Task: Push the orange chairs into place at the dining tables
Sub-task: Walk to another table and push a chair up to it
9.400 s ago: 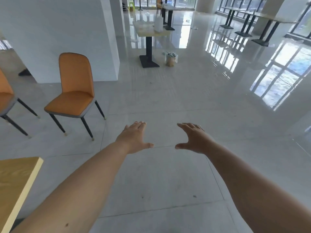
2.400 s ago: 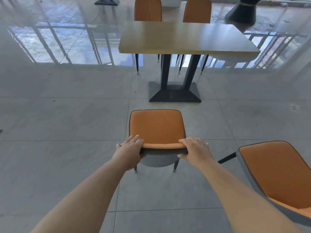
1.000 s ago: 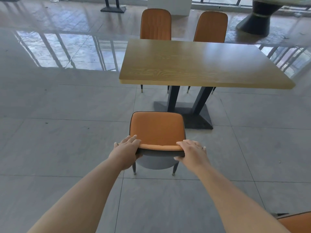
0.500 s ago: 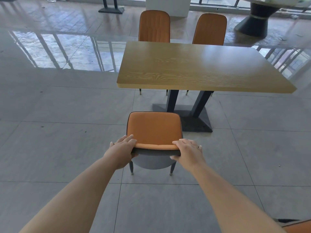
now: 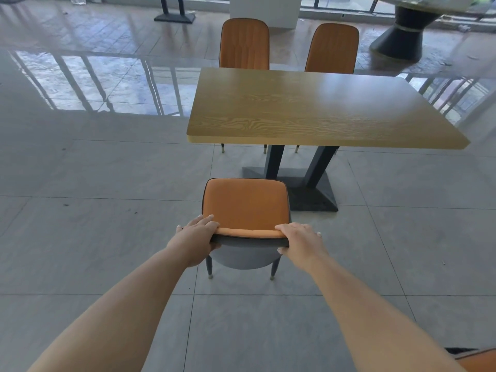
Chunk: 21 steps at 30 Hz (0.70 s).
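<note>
At the bottom right corner I note a sliver of another orange chair [image 5: 480, 361], cut off by the frame edge and well apart from either hand. Both bare forearms reach forward from the lower edge of the view over the grey tiled floor [image 5: 80, 237].

The left hand [image 5: 197, 238] is clamped on the left end of the top rail of an orange upholstered chair with a grey shell back and dark tapered legs [image 5: 245, 205]; the fingers lie over the front of the backrest and the thumb is tucked beneath, against the grey shell. The right hand [image 5: 300, 241] grips the right end of the same rail in the same way, fingers curled over the orange edge, thumb tip showing below. The chair thus sits directly ahead of and between the two hands, its backrest top against both palms and its seat extending away from me toward the table.

The chair stands upright, all visible feet on the floor, short of the wooden rectangular dining table with a black twin-post base [image 5: 322, 111]. Its seat front lies near the table's near edge and beside the black base plate; I cannot tell whether it reaches under the tabletop.

Beyond the table, two further orange chairs with ribbed backs [image 5: 244, 44] stand side by side at its far edge, facing me. A dark flared pedestal [image 5: 402, 33] stands at far right.
</note>
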### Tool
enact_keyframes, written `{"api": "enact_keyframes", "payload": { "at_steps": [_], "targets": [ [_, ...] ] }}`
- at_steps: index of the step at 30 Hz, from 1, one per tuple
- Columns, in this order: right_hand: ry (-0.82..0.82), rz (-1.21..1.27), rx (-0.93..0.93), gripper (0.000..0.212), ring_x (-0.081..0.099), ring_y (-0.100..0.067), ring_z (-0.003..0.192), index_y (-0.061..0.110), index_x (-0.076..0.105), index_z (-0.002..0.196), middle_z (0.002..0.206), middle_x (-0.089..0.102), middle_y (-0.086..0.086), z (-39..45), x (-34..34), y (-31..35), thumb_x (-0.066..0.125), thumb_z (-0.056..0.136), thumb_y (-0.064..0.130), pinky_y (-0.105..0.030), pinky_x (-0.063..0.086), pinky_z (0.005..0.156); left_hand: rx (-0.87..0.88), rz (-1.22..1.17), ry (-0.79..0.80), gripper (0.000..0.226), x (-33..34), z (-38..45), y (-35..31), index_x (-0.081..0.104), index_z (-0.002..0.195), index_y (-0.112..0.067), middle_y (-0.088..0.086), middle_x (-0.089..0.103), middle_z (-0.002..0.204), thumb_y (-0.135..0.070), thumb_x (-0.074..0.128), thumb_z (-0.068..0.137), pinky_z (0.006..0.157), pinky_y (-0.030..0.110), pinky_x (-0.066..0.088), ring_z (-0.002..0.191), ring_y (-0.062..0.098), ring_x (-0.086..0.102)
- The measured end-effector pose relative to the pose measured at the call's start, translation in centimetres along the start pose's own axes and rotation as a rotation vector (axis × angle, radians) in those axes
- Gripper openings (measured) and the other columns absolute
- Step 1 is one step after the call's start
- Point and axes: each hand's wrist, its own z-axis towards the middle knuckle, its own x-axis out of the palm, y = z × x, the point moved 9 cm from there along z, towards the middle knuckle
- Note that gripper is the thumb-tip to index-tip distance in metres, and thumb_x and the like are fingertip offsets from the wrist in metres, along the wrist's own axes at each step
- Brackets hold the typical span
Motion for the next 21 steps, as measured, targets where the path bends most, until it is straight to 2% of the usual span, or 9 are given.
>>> {"api": "enact_keyframes", "payload": {
  "at_steps": [4,7,17,21],
  "targets": [
    [-0.002,0.028,-0.012,0.052,0.05,-0.024,0.121,0.033,0.051,0.134,0.129,0.059,0.002,-0.3,-0.1,-0.1,0.07,0.086,0.026,-0.059,0.033,0.106,0.025,0.01,0.03,0.035,0.1,-0.2,0.0,0.048,0.13,-0.028,-0.003,0.037,0.149,-0.035,0.053,0.096,0.108,0.062,0.029,0.14,0.022,0.027],
    [-0.006,0.026,-0.012,0.05,0.05,-0.024,0.121,0.032,0.051,0.134,0.129,0.059,0.002,-1.2,0.0,0.0,0.069,0.087,0.025,-0.058,0.032,0.107,0.029,0.017,0.042,0.033,0.6,-0.8,-0.1,0.049,0.128,-0.028,-0.003,0.039,0.146,-0.035,0.053,0.096,0.107,0.062,0.031,0.138,0.022,0.03],
    [0.004,0.02,0.011,0.048,0.048,-0.023,0.119,0.034,0.05,0.134,0.125,0.059,0.003,-4.4,0.8,-0.4,0.066,0.089,0.028,-0.055,0.034,0.107,0.044,0.057,0.051,0.031,1.8,-3.5,-1.3,0.047,0.128,-0.026,-0.002,0.039,0.143,-0.032,0.051,0.098,0.107,0.061,0.03,0.139,0.023,0.028],
    [-0.006,0.01,0.011,0.047,0.049,-0.023,0.118,0.033,0.052,0.133,0.124,0.06,0.003,-5.0,0.7,-0.7,0.066,0.089,0.027,-0.053,0.037,0.107,0.041,0.057,0.052,0.039,2.1,-4.1,-1.8,0.043,0.136,-0.024,-0.002,0.029,0.153,-0.032,0.049,0.099,0.112,0.063,0.022,0.146,0.024,0.016]
  ]
}}
